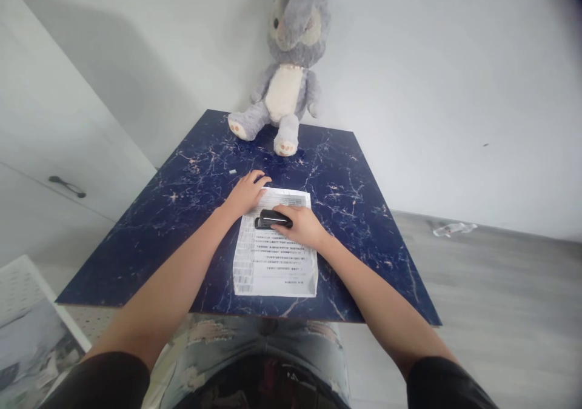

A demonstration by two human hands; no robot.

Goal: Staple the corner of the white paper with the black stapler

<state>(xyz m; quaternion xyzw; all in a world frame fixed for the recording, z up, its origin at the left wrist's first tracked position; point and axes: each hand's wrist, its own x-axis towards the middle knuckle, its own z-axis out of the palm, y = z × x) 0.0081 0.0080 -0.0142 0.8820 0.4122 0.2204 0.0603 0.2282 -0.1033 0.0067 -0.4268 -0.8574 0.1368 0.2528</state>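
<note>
Stapler (pixel 267 217) over paper (pixel 277 275), midway between desk's (pixel 364 215) side edges | I see right hand (pixel 302 226) grasping it | left hand (pixel 248 192) palm-down, unclenched, at paper's back-left corner | print too small to read

I'm watching the right hand (pixel 301 225) gripping a black stapler (pixel 269 217) over printed papers (pixel 282 269) lying toward the near edge of the surface (pixel 359 221); the left hand (pixel 248 192) is resting at their far left corner, and a plush rabbit (pixel 284 91) is sitting at the far edge.

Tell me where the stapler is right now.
In the head view, the black stapler is in the right hand, over the upper half of the printed paper.
</note>
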